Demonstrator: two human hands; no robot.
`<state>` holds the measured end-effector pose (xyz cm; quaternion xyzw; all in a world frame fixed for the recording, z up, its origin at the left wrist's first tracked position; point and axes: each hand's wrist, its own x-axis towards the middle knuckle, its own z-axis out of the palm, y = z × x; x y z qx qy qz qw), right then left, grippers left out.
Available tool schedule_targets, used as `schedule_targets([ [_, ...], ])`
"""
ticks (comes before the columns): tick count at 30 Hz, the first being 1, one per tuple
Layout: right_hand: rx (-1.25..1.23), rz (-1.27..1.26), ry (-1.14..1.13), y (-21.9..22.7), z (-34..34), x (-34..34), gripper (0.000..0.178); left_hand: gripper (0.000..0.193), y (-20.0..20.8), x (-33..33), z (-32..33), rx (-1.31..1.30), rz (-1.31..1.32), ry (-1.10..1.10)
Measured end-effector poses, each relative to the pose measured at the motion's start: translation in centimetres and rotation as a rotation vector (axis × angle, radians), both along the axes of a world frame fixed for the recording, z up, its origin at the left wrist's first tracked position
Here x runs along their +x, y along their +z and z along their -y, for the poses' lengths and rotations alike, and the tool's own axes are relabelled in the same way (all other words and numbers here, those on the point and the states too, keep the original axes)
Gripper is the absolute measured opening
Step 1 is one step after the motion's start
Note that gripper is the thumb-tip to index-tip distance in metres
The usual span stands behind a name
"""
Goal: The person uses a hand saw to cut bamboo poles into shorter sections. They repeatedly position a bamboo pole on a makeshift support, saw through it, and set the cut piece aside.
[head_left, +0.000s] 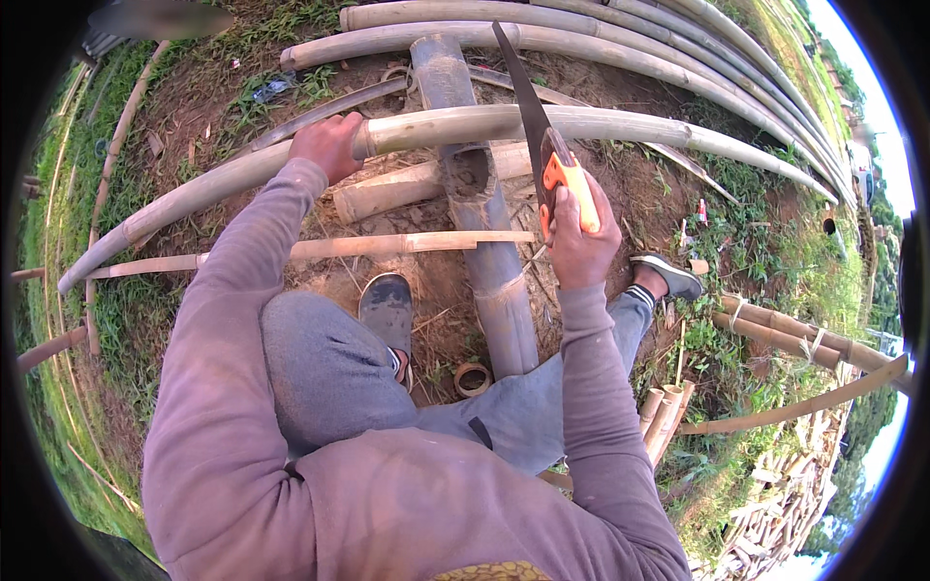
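My left hand (330, 148) is closed over a long bamboo pole (441, 129) that runs crosswise in front of me. In my right hand (584, 235) is a hand saw (531, 107) with an orange and black handle, its blade pointing away from me. The blade stands against or just beside the pole, right of the thick bamboo post (499, 276); whether its teeth touch the pole I cannot tell. That post lies lengthwise beneath the pole and has a dark notch cut in it. Nearer to me a split bamboo strip (378, 246) reaches across to the post.
Several long bamboo poles (620, 46) lie side by side at the far side. A short bamboo piece (387, 191) rests under the pole. By my feet is a cut bamboo ring (472, 380). Upright bamboo tubes (664, 418) and a tied bamboo bundle (785, 332) are to the right.
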<state>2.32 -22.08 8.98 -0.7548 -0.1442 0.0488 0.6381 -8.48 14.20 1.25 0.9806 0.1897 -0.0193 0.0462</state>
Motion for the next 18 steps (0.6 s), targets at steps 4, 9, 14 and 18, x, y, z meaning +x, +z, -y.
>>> schedule_targets([
  [4, -0.122, 0.012, -0.014, 2.0, 11.4, -11.2, 0.05, 0.06, 0.0, -0.1, 0.3, -0.026, 0.01, 0.028],
  [9, -0.066, -0.047, 0.016, 2.9, 9.0, -8.8, 0.05, 0.061, -0.5, -0.1, 0.3, 0.022, 0.059, 0.007],
  [14, -0.043, -0.085, 0.028, 3.7, -4.2, 4.6, 0.031, 0.065, -1.2, 0.4, 0.1, 0.014, 0.065, -0.017],
  [18, -0.104, 0.063, 0.021, 2.2, 1.7, -1.3, 0.037, 0.065, -0.3, 0.3, -1.0, 0.035, 0.085, -0.007],
])
